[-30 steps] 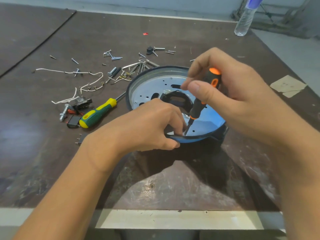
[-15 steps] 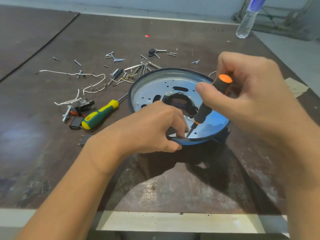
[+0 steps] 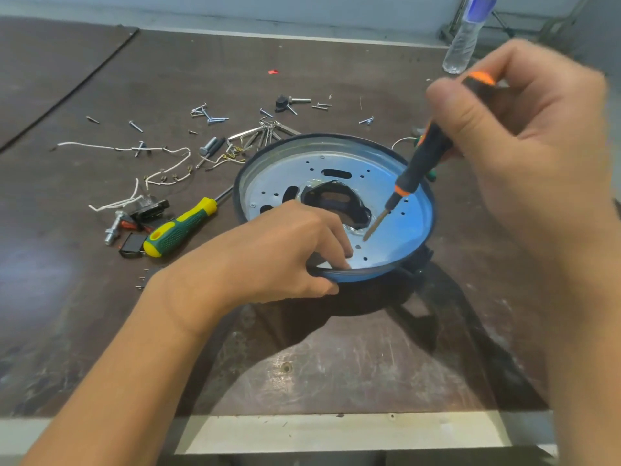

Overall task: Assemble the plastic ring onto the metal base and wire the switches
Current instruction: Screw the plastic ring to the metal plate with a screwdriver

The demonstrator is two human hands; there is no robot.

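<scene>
A round metal base [image 3: 400, 230] with several holes lies on the dark table, a dark plastic ring [image 3: 237, 193] around its rim and a black part [image 3: 331, 200] at its centre. My left hand [image 3: 268, 253] grips the near rim, thumb outside and fingers curled inside. My right hand [image 3: 524, 136] holds a black-and-orange screwdriver [image 3: 420, 163] tilted, its tip above the plate near the centre hole. Black switch parts [image 3: 148, 208] with white wires [image 3: 168, 171] lie to the left.
A yellow-green screwdriver [image 3: 179, 228] lies left of the base. Loose screws [image 3: 210, 116], metal pins [image 3: 262, 132] and a bolt [image 3: 112, 228] are scattered behind and to the left. A water bottle [image 3: 465, 35] stands at the far right. The table's front edge [image 3: 336, 428] is near me.
My right hand has risen and swung right, lifting the screwdriver's tip away from the near rim toward the plate's centre. My left hand keeps its grip on the rim.
</scene>
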